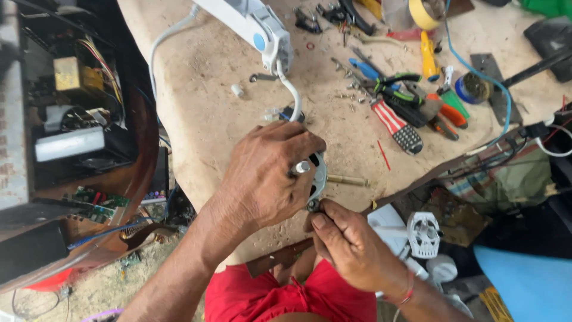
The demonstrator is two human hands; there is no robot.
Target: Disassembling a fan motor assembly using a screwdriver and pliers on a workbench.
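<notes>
My left hand (268, 173) is wrapped over a small round metal motor (317, 174), whose shaft end pokes out between my fingers. My right hand (348, 244) pinches the motor's lower edge, thumb and forefinger closed on a small dark fitting there. A white cable (291, 90) rises from the motor to a white plastic appliance body (250, 21) with a blue button, lying at the top of the worn tabletop (202, 107). I hold the motor just above the table's near edge, over my red shorts.
Pliers, screwdrivers (396, 125), loose screws, a yellow tape roll (423, 13) and a blue wire litter the table's right half. An open electronics chassis (71, 107) with circuit boards stands to the left. A white plastic part (424, 232) lies lower right.
</notes>
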